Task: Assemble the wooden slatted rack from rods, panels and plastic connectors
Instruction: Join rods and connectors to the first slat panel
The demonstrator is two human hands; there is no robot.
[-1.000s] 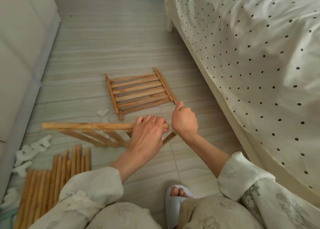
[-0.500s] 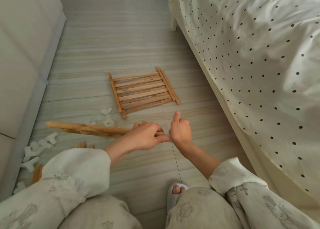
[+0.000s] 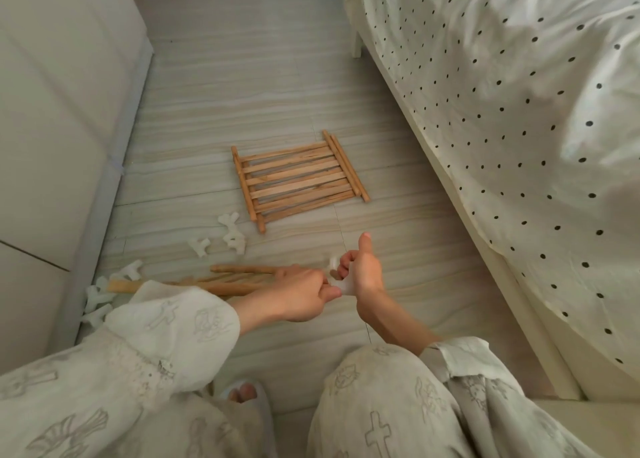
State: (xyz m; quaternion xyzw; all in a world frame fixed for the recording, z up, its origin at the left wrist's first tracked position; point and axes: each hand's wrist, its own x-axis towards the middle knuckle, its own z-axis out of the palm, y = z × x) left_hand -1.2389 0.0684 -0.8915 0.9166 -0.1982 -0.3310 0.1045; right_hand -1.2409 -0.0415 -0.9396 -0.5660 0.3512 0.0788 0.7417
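Nearest are the person's knees in pale patterned trousers and a slipper (image 3: 247, 397) on the floor (image 3: 242, 86). Just beyond them the two hands meet, low over the floor. The left hand (image 3: 298, 293) has its fingers curled round the right end of a slatted panel (image 3: 239, 279), which it holds tilted and nearly edge-on, so that its two side rods and the slats between them run leftward from the hand. The panel's long axis lies left to right across the scene, and its free end points at the right hand. The right hand (image 3: 362, 277) sits just right of that end, touching the left hand, thumb up and fingers pinched on a white plastic connector (image 3: 337, 279). The connector is partly hidden in the grip, so I cannot tell whether the rod's tip is already in its socket.

The step seems to be pressing the connector onto the rod end. That turns on one thing: the socket must line up with the rod's left-to-right axis, with the right hand pushing leftward against the left hand's hold.

Spare connectors (image 3: 232, 235) lie scattered on the floor to the left, some near a pale cabinet (image 3: 52, 111). Farther off, near the middle of the floor, a second slatted panel (image 3: 299, 178) lies flat, well apart from the hands. A bed (image 3: 502, 111) with a dotted sheet fills the right side.
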